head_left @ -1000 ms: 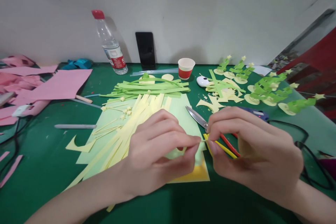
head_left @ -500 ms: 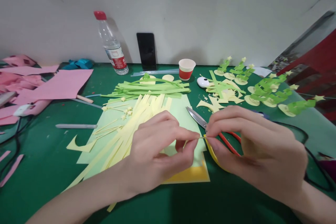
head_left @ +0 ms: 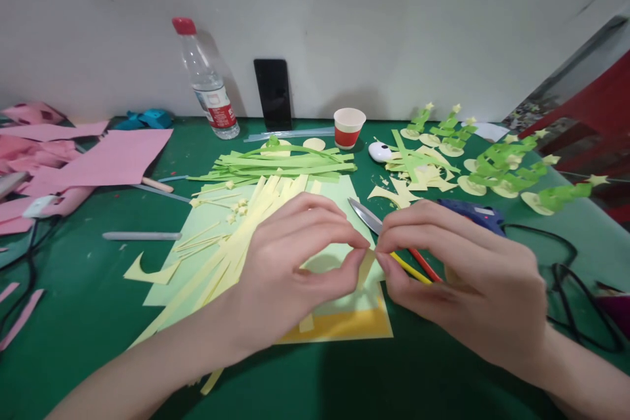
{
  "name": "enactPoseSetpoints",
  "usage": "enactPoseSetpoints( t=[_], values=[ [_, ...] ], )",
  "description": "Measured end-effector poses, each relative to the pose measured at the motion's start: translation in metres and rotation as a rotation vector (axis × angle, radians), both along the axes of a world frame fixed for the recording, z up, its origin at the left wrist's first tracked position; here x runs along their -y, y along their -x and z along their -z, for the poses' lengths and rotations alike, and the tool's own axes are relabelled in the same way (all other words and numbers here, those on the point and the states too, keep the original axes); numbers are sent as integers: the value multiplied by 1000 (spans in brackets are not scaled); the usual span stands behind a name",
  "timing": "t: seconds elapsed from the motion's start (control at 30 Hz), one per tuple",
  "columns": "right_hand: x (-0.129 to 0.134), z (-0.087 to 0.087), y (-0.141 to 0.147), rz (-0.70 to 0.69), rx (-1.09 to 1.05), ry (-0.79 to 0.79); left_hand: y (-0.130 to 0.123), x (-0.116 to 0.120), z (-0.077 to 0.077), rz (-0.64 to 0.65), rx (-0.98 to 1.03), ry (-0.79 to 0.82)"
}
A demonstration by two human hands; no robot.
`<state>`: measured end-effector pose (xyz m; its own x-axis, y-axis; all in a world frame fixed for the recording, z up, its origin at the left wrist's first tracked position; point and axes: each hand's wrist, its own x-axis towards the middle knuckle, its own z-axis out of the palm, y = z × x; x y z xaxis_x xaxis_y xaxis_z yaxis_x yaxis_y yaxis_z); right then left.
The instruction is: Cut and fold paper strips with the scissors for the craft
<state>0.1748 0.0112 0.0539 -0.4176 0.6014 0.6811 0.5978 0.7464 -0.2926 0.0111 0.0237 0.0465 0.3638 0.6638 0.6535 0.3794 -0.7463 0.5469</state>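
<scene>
My left hand [head_left: 305, 269] is closed in a pinch over the pale green sheet [head_left: 339, 193]. Opposite it, my right hand [head_left: 462, 282] pinches too, its fingertips almost touching the left ones. Between them is a narrow pale yellow paper strip [head_left: 365, 267], mostly hidden by fingers. Scissors [head_left: 364, 215] with red and yellow handles lie partly under my right hand. Yellow paper strips [head_left: 246, 236] spread across the sheet beside my left hand, with tiny paper stars [head_left: 240, 209] and thin stalks near them.
Green strips [head_left: 285, 164] lie behind the sheet. Along the wall stand a water bottle [head_left: 214, 102], a phone [head_left: 273, 95] and a paper cup [head_left: 348, 129]. Spiral paper pieces with stars [head_left: 506, 161] stand right, near a blue tool [head_left: 472, 213] with a black cable. Pink paper [head_left: 118, 157] lies left.
My right hand has shifted left and slightly up, uncovering more of the blue tool. Both hands' fingertips are closer together, and the strip now shows its flat side below them.
</scene>
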Motion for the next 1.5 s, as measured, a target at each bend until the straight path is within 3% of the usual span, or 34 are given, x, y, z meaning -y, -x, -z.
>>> enactPoseSetpoints(
  t=[0.27,0.4,0.47,0.6,0.67,0.73,0.87,1.0,1.1,1.33,1.4,1.5],
  values=[
    [-7,1,-2,17,32,45,3,-10,1,-37,-34,137],
    [-7,-5,-7,27,-127,178,12,-23,3,-160,21,288],
    [-8,-6,-9,-3,-295,322,13,-27,4,-59,69,457],
    [-18,-1,-11,-53,-570,707,3,-22,9,400,160,824],
    [-24,2,-12,-41,-683,807,-2,-17,12,425,154,937],
    [-31,5,-14,-11,-797,815,-5,-14,13,346,157,991],
    [-39,4,-20,18,-906,821,-3,-15,12,248,182,989],
    [-41,0,-25,-25,-763,869,0,-17,8,223,135,962],
    [-40,-2,-29,23,-639,814,3,-19,6,215,124,935],
    [-35,-8,-33,32,-591,799,10,-26,0,96,96,781],
    [-36,-11,-36,50,-558,761,11,-26,0,77,78,728],
    [-39,-11,-48,206,-527,587,12,-25,-1,50,66,642]
  ],
)
